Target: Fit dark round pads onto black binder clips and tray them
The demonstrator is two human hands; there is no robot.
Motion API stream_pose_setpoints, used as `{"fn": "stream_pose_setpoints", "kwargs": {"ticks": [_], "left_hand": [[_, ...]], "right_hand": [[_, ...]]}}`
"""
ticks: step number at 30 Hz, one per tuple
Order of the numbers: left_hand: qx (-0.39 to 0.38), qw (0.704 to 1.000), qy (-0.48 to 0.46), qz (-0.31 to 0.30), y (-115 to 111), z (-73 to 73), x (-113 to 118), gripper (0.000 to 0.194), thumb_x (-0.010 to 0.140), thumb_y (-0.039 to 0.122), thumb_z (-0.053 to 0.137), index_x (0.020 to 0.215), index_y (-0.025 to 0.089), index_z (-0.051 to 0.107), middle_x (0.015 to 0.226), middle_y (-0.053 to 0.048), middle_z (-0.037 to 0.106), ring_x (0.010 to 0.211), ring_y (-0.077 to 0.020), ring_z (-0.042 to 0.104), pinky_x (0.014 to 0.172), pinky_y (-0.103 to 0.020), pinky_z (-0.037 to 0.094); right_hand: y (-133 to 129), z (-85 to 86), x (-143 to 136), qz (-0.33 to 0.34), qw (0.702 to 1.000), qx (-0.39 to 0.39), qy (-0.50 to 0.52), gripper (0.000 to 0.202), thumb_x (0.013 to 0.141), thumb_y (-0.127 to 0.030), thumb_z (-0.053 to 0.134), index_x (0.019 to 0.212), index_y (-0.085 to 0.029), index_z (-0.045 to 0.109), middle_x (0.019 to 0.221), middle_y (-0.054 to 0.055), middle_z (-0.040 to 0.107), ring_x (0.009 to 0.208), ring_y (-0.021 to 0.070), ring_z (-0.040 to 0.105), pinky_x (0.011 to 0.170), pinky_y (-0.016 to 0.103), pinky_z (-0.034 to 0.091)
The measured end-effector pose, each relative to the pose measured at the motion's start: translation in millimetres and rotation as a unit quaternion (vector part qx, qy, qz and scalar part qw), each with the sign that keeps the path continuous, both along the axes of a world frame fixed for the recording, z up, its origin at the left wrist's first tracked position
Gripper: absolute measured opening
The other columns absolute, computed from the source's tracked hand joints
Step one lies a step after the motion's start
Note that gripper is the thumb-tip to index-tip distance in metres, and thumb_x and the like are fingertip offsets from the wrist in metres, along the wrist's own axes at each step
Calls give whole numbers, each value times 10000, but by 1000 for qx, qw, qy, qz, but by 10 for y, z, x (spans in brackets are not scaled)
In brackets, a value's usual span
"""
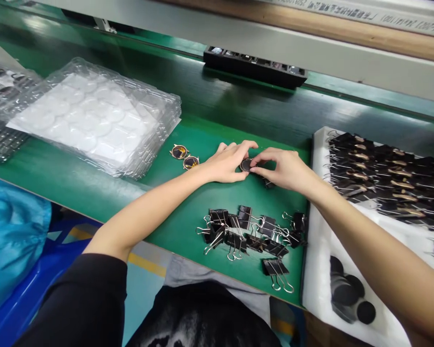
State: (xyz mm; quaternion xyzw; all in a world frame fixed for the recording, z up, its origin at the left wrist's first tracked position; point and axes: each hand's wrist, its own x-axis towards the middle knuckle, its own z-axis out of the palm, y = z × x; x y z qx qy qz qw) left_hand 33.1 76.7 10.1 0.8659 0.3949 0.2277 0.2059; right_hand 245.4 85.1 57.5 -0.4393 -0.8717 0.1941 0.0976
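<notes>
On a green worktop (pixel 181 219), a round dark disc (pixel 245 165) is well in from the near edge, left of a white foam tray (pixel 315 279). The right hand (pixel 280 166) pinches its right rim, thumb against forefinger; the left hand (pixel 229 163) curls beside it, whether gripping I cannot tell. It looks light, stiff, perhaps slippery and easily scratched: best held by the rim.
</notes>
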Motion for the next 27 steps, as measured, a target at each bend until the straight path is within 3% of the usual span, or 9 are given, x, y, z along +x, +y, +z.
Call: {"fn": "stream_pose_setpoints", "kwargs": {"ticks": [4,7,9,13,18,24,27], "left_hand": [[-2,1000,5,4,2,6,1,664,853,324,652,1425,214,333,1238,-116,627,1206,-322,554,985,-445,342],[3,1000,2,10,-4,18,7,631,896,395,634,1422,197,347,1241,-122,626,1199,-315,562,989,-444,351],[6,1000,5,26,-7,31,17,571,949,433,571,1421,192,357,1238,-119,627,1192,-310,566,993,-445,358],[9,998,33,51,-15,69,50,478,975,424,527,1385,206,414,1243,-116,630,1170,-313,571,981,-445,369],[24,996,56,66,-28,96,77,640,865,543,668,1362,206,447,1285,-133,620,1187,-354,539,985,-471,349],[14,999,50,-16,-19,107,33,626,852,402,655,1401,214,420,1240,-85,651,1137,-301,563,987,-431,337],[18,998,56,-34,-18,118,16,618,860,386,635,1410,208,419,1284,-95,641,1133,-298,560,980,-425,334]], "right_hand": [[-10,-46,22,27,999,22,22,139,917,-326,626,950,-222,711,1008,90,728,947,269,680,860,397,481],[-79,34,80,30,999,42,6,206,951,-352,564,1016,-225,713,1079,101,729,1025,288,666,879,404,477],[-153,128,138,-23,997,72,-30,274,978,-394,512,1034,-219,715,1073,112,731,1003,303,667,848,407,474],[-245,206,219,-202,968,82,-122,459,1030,-499,373,948,-185,697,907,155,712,889,349,665,780,440,462],[-38,-35,174,-240,969,55,-28,453,1055,-476,268,1142,-190,609,1080,183,664,1065,366,597,899,512,465],[183,-227,36,-232,973,14,7,401,1013,-370,357,1345,-218,524,1357,192,534,1299,410,445,1035,631,368],[151,-264,19,-288,957,30,2,429,971,-269,380,1373,-201,513,1362,203,514,1312,407,424,1060,642,321]]}}
